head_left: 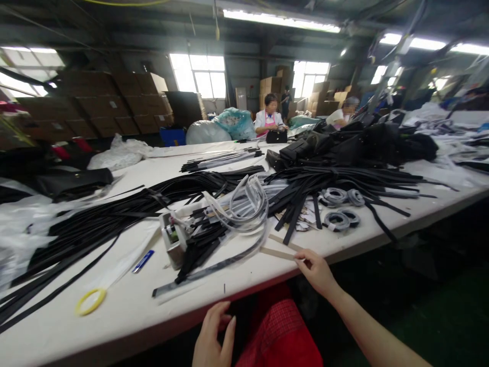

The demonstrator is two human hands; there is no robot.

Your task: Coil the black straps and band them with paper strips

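Observation:
Between the thumb and fingers of my right hand (316,274) is the near end of a flat beige strip (278,253), lying at the table's front edge. A second strip of the same kind (284,241) lies just behind it. My left hand (214,336) hangs in front of the table edge, thumb apart from the loosely bent fingers, holding nothing visible. Black straps (206,255) wrapped in clear plastic lie beyond the hands, with a metal tape dispenser (173,244) beside them. One long plastic-covered black strap (202,272) curves along the front.
A blue cutter knife (143,261) and a yellow tape ring (90,302) lie at left. Tape rolls (336,220) sit at right, near bundled black straps (344,178). Black bags (344,145) are heaped behind. Across the table a person (270,120) handles a black bag.

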